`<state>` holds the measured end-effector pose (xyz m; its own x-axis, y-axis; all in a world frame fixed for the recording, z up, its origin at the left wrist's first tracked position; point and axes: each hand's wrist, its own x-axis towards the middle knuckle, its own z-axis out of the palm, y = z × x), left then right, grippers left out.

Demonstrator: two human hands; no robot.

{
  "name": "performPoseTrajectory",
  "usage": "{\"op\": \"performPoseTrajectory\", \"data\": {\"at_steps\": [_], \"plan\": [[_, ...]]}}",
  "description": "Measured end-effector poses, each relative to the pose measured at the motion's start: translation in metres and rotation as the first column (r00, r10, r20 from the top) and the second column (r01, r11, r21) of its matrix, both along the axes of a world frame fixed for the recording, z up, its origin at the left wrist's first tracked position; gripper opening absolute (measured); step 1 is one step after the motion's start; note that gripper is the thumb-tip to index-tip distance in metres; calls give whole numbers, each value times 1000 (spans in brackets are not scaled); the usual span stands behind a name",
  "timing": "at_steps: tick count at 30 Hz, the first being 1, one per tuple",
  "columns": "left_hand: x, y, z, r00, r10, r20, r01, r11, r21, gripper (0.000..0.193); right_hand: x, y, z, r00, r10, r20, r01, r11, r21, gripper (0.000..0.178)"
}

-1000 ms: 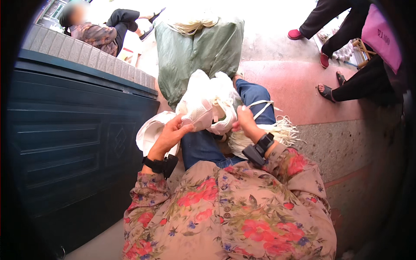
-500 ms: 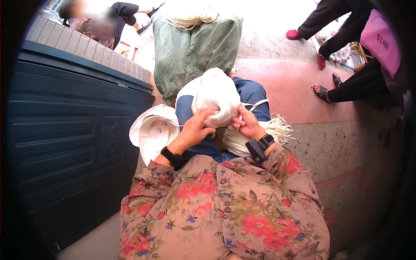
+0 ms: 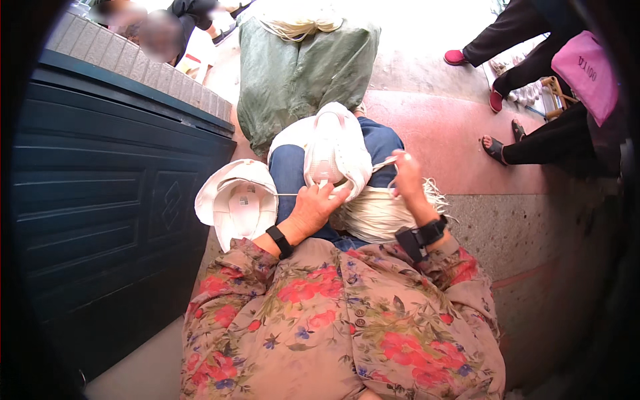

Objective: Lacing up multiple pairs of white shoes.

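A white sneaker (image 3: 355,159) rests on my lap with its opening towards me. My left hand (image 3: 312,212) grips its near edge, thumb and fingers around the rim by the tongue. To the right of it, my right hand (image 3: 408,179) is raised and closed on a white shoelace (image 3: 383,165) that runs to the shoe's side. Another lace end (image 3: 288,194) sticks out to the left beside my left hand. Left of my knee sits a second white shoe (image 3: 241,205), its insole showing. A thick bundle of white laces (image 3: 377,217) lies by my right thigh.
Ahead stands a green sack (image 3: 300,80) with more laces (image 3: 303,23) on top. A dark blue panelled door (image 3: 100,193) closes off the left. Several people's legs (image 3: 543,147) are at the right, near a pink bag (image 3: 588,77); another person sits at far left.
My right hand has moved up and right, away from the shoe, drawing the lace outward. My left hand has shifted slightly right along the shoe's near edge.
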<state>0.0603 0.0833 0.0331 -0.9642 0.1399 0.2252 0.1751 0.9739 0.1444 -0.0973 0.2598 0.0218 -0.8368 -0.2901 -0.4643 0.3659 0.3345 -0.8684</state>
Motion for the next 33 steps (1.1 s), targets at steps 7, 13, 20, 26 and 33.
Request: {"op": "performPoseTrajectory", "data": {"at_steps": [7,13,20,26,33], "plan": [[4,6,-21,996,2,85,1,999,-42,34,-28,12,25,952,-221,-211,166,954,-251,32],[2,6,-28,987,-15,157,17,1000,-11,30,32,-36,2,702,579,-415,-355,789,501,42],[8,-10,3,988,-6,157,-9,996,94,37,38,-50,-4,623,707,-334,-397,654,644,33],[-18,-15,6,995,97,14,-95,988,-119,32,33,-44,-3,609,716,-340,-463,670,581,31],[-48,-5,-18,997,-58,-45,32,898,-438,23,28,-40,-7,632,711,-309,-469,668,578,32]]}}
